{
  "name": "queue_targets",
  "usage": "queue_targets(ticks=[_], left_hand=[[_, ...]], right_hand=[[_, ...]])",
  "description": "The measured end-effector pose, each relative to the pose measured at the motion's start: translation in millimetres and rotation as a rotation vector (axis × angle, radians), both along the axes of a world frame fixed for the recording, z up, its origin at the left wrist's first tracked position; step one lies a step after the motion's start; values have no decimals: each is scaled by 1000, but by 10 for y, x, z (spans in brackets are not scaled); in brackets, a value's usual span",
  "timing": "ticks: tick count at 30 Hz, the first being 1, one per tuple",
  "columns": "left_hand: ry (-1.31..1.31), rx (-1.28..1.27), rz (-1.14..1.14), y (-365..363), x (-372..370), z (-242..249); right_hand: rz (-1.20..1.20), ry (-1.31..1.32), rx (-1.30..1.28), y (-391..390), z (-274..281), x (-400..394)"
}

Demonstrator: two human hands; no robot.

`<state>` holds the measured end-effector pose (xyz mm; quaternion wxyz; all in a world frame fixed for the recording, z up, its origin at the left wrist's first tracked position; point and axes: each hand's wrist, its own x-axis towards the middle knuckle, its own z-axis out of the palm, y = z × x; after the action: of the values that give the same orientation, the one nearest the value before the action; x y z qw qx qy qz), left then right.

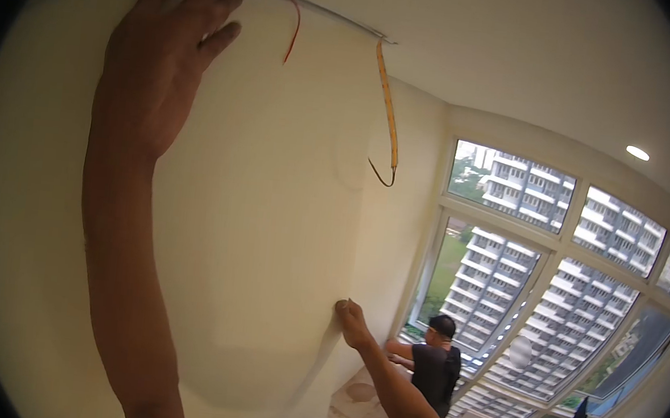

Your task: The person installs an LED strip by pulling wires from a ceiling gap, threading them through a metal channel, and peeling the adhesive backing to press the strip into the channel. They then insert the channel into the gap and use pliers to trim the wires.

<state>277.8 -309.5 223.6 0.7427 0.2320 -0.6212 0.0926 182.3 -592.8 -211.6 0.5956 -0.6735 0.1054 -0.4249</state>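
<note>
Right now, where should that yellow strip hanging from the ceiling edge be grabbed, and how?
I'd pinch the yellow strip by its flat lower part, just above the thin wire, coming from below with the right hand. That end hangs free, while the top meets the ceiling edge. The wire curls and looks flimsy, so it seems a poorer hold.

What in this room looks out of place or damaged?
A yellow strip hangs from the ceiling, and a red wire dangles nearby; both look odd because their lower ends hang free. No damage is clear.
</note>
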Motion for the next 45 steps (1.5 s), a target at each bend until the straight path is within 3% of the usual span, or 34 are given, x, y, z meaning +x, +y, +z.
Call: queue_targets(ticks=[5,9,11,14,17,20,27,33,37,41,45], left_hand=[[-116,196,-86,304,230,9],[-183,220,-149,410,332,-7],[-182,229,-111,419,320,16],[-128,203,-281,413,221,6],[-241,214,-209,426,304,3],[-211,220,-252,437,248,9],[-212,252,-287,493,193,37],[-192,266,-266,532,220,60],[-161,293,-394,559,242,63],[-141,377,-494,605,299,92],[-172,417,-553,627,355,101]], right_hand=[[44,74,-8,-188,-209,73],[97,64,-5,18,171,-148],[59,283,-161,32,478,-326],[25,191,-402,-277,605,-361],[-172,213,-412,-199,1022,-512],[-229,69,-427,6,1405,-615],[-177,-137,-341,386,1582,-582],[-227,-87,-369,709,1133,-541],[-236,-23,-240,981,544,-602],[-245,208,-80,1250,-418,-743],[-38,669,-173,1519,-1769,-1010]])
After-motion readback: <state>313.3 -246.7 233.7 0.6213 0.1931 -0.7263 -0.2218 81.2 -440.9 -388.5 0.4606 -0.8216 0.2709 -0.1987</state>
